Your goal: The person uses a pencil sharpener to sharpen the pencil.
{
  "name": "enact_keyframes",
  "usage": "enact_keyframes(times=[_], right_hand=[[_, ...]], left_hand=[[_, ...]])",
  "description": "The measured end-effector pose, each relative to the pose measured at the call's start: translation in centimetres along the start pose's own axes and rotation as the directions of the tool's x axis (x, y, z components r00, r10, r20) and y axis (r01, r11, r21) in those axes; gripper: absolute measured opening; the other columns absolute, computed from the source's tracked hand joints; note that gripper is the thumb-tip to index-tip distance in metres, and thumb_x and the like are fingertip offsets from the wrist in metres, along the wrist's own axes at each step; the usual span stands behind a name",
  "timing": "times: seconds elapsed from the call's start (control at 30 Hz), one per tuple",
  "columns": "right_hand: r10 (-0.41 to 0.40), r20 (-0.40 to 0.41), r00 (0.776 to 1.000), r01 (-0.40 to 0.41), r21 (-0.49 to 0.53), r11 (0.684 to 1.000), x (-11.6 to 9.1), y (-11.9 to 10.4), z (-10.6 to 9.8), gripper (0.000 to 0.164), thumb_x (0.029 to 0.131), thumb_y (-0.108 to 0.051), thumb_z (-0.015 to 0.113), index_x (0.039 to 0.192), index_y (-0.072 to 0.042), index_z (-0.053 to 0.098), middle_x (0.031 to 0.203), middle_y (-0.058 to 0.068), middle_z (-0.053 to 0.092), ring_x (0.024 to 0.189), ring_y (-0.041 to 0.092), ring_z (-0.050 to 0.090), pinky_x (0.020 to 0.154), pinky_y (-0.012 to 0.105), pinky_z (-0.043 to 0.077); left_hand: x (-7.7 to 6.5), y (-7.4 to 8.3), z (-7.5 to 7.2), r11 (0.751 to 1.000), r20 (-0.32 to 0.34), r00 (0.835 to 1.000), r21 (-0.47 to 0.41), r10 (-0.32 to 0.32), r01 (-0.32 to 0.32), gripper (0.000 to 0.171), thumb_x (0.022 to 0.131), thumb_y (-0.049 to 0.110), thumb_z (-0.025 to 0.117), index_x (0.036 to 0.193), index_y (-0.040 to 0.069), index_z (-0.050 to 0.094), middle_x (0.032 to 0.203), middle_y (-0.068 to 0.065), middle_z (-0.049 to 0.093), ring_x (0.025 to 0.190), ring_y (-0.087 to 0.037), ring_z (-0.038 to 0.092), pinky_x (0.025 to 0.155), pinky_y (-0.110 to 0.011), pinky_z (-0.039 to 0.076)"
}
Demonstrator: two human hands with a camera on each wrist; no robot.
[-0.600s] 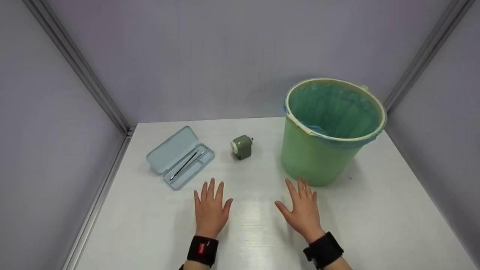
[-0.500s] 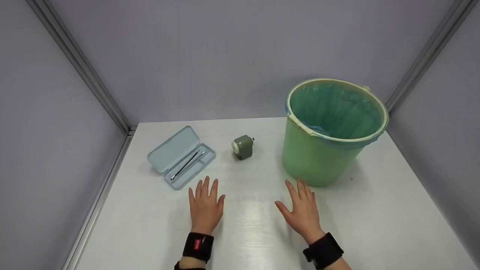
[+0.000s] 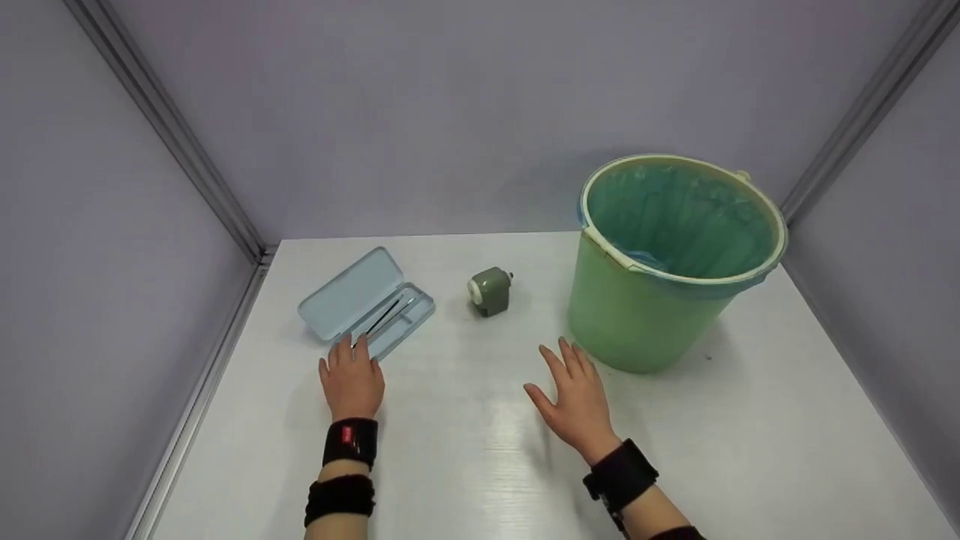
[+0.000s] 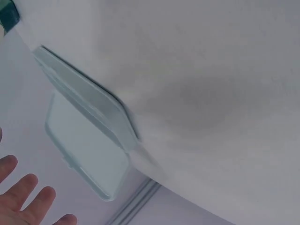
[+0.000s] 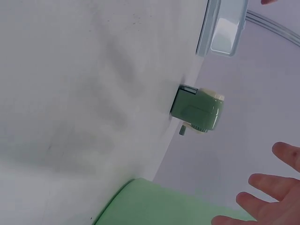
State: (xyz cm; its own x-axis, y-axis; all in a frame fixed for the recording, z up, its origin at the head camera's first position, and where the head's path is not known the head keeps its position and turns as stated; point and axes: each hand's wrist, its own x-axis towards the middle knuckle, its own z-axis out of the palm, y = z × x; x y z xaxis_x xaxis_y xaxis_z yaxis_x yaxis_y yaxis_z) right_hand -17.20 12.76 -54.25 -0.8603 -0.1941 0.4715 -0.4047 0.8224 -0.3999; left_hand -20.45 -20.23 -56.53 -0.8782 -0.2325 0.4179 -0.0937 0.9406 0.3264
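- Left hand (image 3: 352, 382): grip released, fingers extended, back of hand up. Sits left of centre in the head frame, fingertips over the near end of the pencil case (image 3: 351, 292). Contact unclear there — left wrist frame has the fingers at lower left, apart from the case in the picture.
- Pencil case: light blue, lid open and leaning back, left of centre in the head frame, lying diagonally. One dark pencil (image 3: 383, 316) and one light pencil (image 3: 391, 318) side by side in the tray, lower ends partly behind the fingers.
- Right hand (image 3: 577, 405): grip released too, fingers straight, thumb spread. Lower right of centre, fingertips right by the bin's base in the picture — can't tell whether they touch.
- Bin (image 3: 637, 322): green, upright, right half of the frame, cream rim, blue-green liner (image 3: 675, 217) inside.
- Sharpener (image 3: 493, 292): green, pale round front, upright near mid-frame between case and bin. Small crank shows in the right wrist frame.
- Black bands on both wrists. Bench (image 3: 450, 450) is white, grey-lilac panels (image 3: 480, 112) behind and at both sides.
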Motion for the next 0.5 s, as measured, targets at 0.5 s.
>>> enact_keyframes(times=[0.5], right_hand=[[0.005, 0.047, 0.999, -0.004, -0.037, 0.999, -0.3, -0.3, 0.5, 0.059, 0.088, -0.037, 0.071, 0.137, -0.007, 0.056, 0.143, 0.029, 0.051, 0.133, 0.05, 0.047, 0.103, 0.065, 0.042]], left_hand=[[-0.1, -3.5, 3.1, 0.991, 0.17, 0.985, 0.135, -0.012, -0.011, 0.016, 0.088, -0.004, 0.058, 0.095, -0.007, 0.072, 0.109, -0.025, 0.066, 0.098, -0.041, 0.062, 0.078, -0.051, 0.053]])
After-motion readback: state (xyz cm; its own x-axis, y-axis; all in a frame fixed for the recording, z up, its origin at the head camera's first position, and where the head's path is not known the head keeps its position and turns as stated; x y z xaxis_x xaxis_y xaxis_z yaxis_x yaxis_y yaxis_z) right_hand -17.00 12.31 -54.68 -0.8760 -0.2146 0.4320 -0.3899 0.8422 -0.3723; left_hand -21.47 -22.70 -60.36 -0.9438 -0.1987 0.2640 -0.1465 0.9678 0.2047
